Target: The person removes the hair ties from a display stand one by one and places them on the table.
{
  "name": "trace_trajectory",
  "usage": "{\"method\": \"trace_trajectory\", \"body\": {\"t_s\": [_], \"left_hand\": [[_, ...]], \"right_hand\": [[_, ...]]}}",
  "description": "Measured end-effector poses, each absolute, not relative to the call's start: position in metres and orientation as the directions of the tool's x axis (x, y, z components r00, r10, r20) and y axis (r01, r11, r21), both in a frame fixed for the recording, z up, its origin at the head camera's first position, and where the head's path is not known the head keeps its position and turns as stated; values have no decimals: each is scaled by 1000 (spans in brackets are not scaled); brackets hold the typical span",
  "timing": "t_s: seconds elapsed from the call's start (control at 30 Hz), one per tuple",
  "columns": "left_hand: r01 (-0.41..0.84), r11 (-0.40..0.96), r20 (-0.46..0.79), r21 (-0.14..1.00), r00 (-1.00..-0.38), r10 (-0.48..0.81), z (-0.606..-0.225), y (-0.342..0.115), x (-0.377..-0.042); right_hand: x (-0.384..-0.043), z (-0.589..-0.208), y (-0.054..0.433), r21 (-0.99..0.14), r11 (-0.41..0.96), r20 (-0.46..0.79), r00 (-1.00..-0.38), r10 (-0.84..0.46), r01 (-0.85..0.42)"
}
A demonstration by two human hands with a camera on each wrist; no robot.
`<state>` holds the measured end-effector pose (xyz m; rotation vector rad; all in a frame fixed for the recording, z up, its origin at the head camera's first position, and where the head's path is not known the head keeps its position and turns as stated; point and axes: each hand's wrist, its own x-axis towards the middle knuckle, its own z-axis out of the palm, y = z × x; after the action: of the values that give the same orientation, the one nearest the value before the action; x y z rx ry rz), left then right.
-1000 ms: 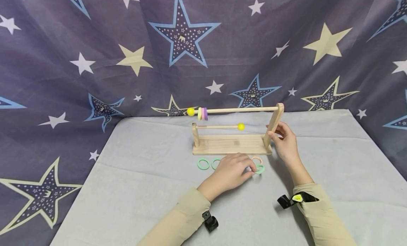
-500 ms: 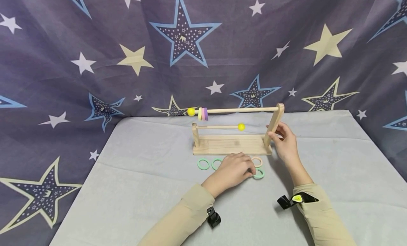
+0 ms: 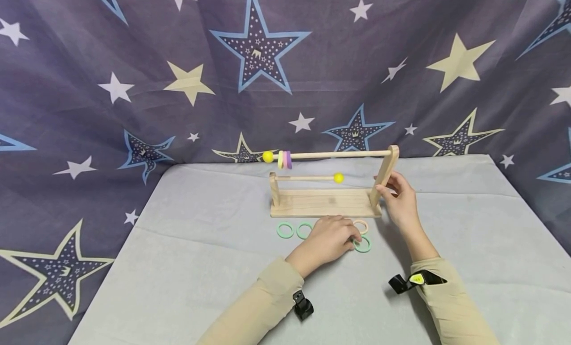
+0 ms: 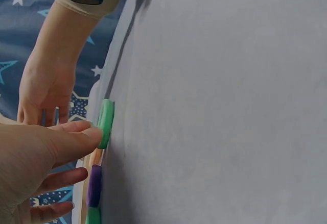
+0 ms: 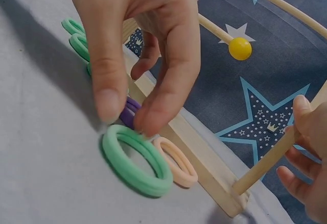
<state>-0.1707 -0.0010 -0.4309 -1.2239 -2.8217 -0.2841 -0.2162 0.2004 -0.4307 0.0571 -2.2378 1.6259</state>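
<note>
My left hand (image 3: 331, 238) is over a row of rings, its thumb and index fingertips at the edge of a green ring (image 5: 137, 160). That ring lies on the cloth, and a gap shows between the two fingertips in the right wrist view. Beside it are a peach ring (image 5: 176, 162) and, partly behind my fingers, a purple ring (image 5: 130, 113). My right hand (image 3: 403, 201) grips the tall upright of a wooden ring stand (image 3: 323, 201) between thumb and fingers. Yellow, pink and purple rings (image 3: 284, 159) hang on the stand's upper rod near its yellow end ball.
Two more green rings (image 3: 285, 230) lie left of my left hand, before the stand's base. The lower rod (image 3: 308, 178) carries a yellow ball at its right end. A grey cloth (image 3: 187, 265) covers the table; a star-patterned curtain (image 3: 312, 52) hangs behind.
The green ring at my left fingertips was tilted up and has come down flat, slightly nearer to me. My left hand has shifted slightly right. The right hand and stand have stayed put.
</note>
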Motion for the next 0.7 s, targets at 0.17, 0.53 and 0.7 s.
{"method": "trace_trajectory", "body": {"t_s": [0.17,0.53,0.7], "left_hand": [[706,679,149,202,-707,691,-430,-4,-169],[611,721,241,327,-792,561,-406,-20,-166],[564,709,288,424,-826,485,-395,-29,-163]], "right_hand": [[-216,-431,201,-908,337,321,-930,182,-247],[-217,-431,201,-907,345,318,-930,181,-243],[-216,-431,201,-909,339,317,-931,182,-243]]}}
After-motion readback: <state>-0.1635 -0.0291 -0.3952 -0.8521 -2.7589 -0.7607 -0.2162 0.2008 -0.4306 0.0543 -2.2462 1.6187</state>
